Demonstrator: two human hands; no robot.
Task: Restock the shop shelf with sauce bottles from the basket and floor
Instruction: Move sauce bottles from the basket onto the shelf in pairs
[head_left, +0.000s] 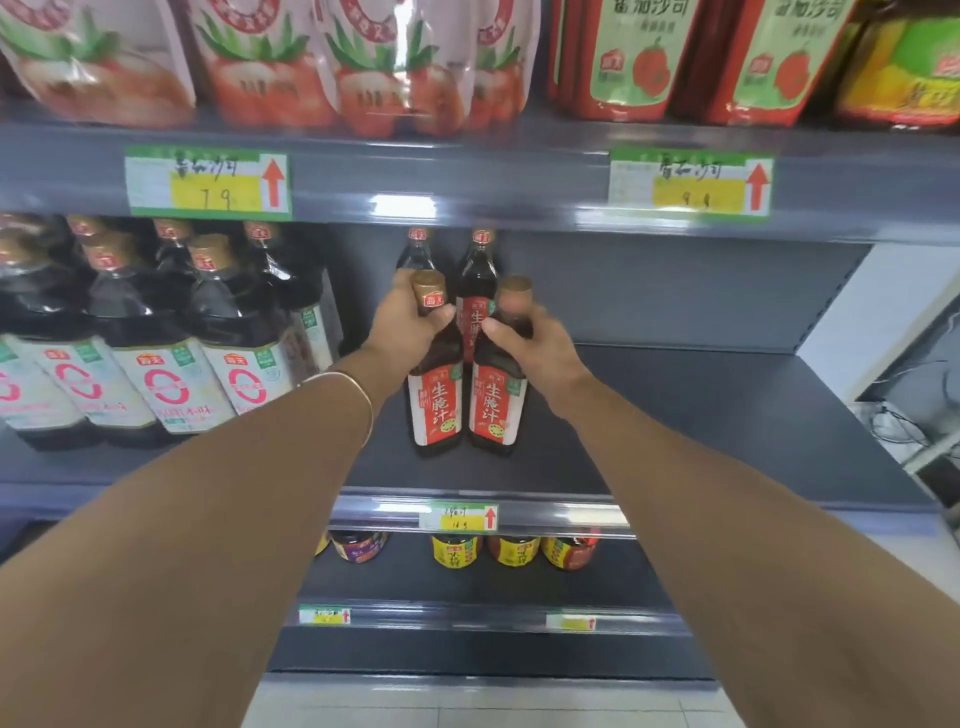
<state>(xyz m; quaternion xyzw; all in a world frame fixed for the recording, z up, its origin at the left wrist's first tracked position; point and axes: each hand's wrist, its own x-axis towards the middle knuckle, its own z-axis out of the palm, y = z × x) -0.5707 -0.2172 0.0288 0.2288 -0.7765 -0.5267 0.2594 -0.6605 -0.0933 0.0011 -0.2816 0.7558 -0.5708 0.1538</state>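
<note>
The grey shelf (701, 415) ran the width of the view, with large dark jugs (156, 338) crowded at its left end. Near its middle the left front bottle (435, 405) and right front bottle (496, 405) stood upright on the board, side by side and touching, with two rear bottles (475, 291) just behind them. The left hand (410, 322) gripped the left front bottle's neck, and the right hand (535, 343) gripped the right one's. A thin bangle (358, 395) circled the left wrist.

Shelf: dark grey metal shelf (701, 415).
Middle: four slim dark sauce bottles with red labels (435, 410), upright, two in front, two behind.
Left end: large dark bottles with white labels (156, 353), crowded.
</note>
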